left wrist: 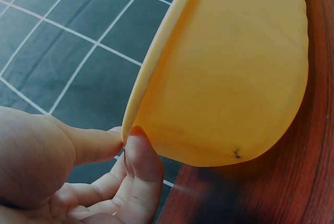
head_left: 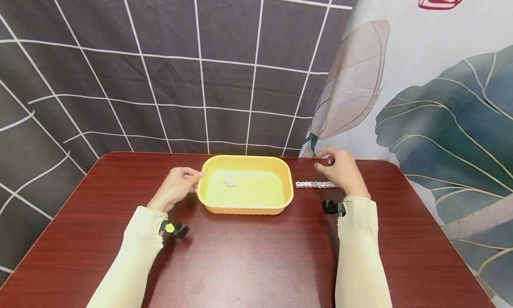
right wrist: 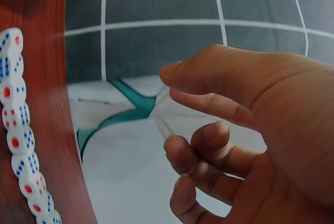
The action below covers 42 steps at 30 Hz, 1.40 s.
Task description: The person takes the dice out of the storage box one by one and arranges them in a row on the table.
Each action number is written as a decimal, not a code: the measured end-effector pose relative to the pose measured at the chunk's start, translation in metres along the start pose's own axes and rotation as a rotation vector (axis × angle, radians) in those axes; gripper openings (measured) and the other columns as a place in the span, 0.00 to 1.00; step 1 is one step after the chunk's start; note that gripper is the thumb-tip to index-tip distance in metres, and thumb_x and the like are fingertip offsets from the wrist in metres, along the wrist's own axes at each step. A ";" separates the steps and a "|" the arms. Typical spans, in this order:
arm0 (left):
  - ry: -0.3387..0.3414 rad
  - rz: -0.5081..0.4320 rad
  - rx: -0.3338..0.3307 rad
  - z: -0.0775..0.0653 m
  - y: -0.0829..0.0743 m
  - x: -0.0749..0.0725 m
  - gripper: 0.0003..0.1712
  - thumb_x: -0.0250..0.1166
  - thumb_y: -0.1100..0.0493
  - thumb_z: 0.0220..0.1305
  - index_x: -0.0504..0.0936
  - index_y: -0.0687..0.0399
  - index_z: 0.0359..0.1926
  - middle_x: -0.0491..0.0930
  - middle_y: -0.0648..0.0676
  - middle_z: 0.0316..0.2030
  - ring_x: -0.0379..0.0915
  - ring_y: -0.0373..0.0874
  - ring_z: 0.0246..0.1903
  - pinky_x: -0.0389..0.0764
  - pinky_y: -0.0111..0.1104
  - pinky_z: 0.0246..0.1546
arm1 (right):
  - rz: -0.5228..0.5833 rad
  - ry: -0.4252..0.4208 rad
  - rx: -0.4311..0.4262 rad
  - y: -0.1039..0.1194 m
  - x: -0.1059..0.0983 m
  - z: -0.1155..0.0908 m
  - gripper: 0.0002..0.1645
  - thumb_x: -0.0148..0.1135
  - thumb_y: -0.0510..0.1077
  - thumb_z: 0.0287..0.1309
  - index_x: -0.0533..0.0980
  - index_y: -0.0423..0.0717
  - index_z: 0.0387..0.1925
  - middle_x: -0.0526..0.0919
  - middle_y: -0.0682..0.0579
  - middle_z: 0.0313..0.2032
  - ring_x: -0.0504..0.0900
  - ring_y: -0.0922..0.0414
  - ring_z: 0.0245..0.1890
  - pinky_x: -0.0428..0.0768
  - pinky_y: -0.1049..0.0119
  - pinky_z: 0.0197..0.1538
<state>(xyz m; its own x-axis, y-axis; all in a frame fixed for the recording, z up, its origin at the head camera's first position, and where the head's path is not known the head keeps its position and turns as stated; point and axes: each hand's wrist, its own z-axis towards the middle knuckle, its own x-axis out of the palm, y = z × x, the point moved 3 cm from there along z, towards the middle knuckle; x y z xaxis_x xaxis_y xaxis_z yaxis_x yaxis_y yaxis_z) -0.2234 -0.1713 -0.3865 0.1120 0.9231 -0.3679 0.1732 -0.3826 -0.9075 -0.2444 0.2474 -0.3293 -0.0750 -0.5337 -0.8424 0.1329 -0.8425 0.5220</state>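
Note:
A yellow plastic basin (head_left: 246,209) stands on the table, with a few small white dice (head_left: 230,182) on its floor. At its left end, my left hand (head_left: 176,186) pinches the rim between thumb and finger; the left wrist view shows the grip on the basin edge (left wrist: 151,67) up close. To the right of the basin lies a straight row of white dice (head_left: 314,184) with red and blue pips. Above the right end of that row hovers my right hand (head_left: 342,170), its fingers loosely bent. Nothing sits between the right fingers in the right wrist view.
The dark red wooden table (head_left: 248,254) stretches in front of the basin. Behind its far edge hangs a dark cloth (head_left: 228,85) with a white grid. A pale cloth with leaf prints (head_left: 453,116) hangs at the right.

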 end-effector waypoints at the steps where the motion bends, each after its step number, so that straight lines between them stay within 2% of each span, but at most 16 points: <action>1: 0.000 -0.001 0.000 0.000 0.000 0.000 0.19 0.60 0.59 0.75 0.79 0.74 0.52 0.83 0.53 0.31 0.78 0.37 0.28 0.83 0.26 0.35 | 0.001 0.000 -0.003 0.002 0.002 0.001 0.16 0.66 0.43 0.62 0.81 0.43 0.51 0.71 0.49 0.28 0.69 0.53 0.27 0.69 0.62 0.33; 20: 0.007 -0.013 0.011 0.000 0.002 0.002 0.18 0.59 0.60 0.75 0.79 0.75 0.51 0.82 0.50 0.28 0.78 0.36 0.27 0.84 0.28 0.36 | 0.043 0.035 -0.076 0.045 0.029 0.009 0.16 0.68 0.42 0.61 0.82 0.45 0.50 0.72 0.49 0.29 0.69 0.53 0.26 0.69 0.62 0.33; 29: 0.004 -0.001 0.010 0.000 0.001 0.000 0.19 0.60 0.58 0.75 0.80 0.74 0.52 0.83 0.52 0.29 0.78 0.36 0.27 0.82 0.26 0.36 | 0.093 0.030 -0.054 0.059 0.041 0.012 0.13 0.69 0.44 0.61 0.83 0.46 0.47 0.70 0.50 0.28 0.69 0.52 0.29 0.69 0.63 0.34; 34: 0.006 -0.010 0.007 0.000 0.001 0.001 0.19 0.60 0.59 0.75 0.80 0.74 0.53 0.83 0.51 0.29 0.78 0.36 0.27 0.83 0.26 0.35 | 0.109 0.037 -0.096 0.068 0.049 0.013 0.12 0.69 0.42 0.60 0.84 0.44 0.46 0.70 0.51 0.27 0.70 0.53 0.31 0.69 0.63 0.36; 42: 0.005 -0.020 0.001 0.000 0.000 0.001 0.19 0.60 0.59 0.75 0.79 0.75 0.53 0.83 0.52 0.29 0.78 0.36 0.27 0.83 0.25 0.35 | 0.110 0.057 -0.135 0.085 0.064 0.013 0.14 0.70 0.41 0.57 0.84 0.43 0.45 0.69 0.53 0.24 0.69 0.55 0.27 0.68 0.64 0.34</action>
<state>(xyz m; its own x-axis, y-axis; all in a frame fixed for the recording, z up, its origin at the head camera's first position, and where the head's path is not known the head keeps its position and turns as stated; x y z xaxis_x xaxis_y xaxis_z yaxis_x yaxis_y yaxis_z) -0.2232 -0.1705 -0.3868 0.1134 0.9304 -0.3486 0.1743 -0.3641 -0.9149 -0.2512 0.1405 -0.3372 0.0026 -0.6138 -0.7895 0.2687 -0.7600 0.5918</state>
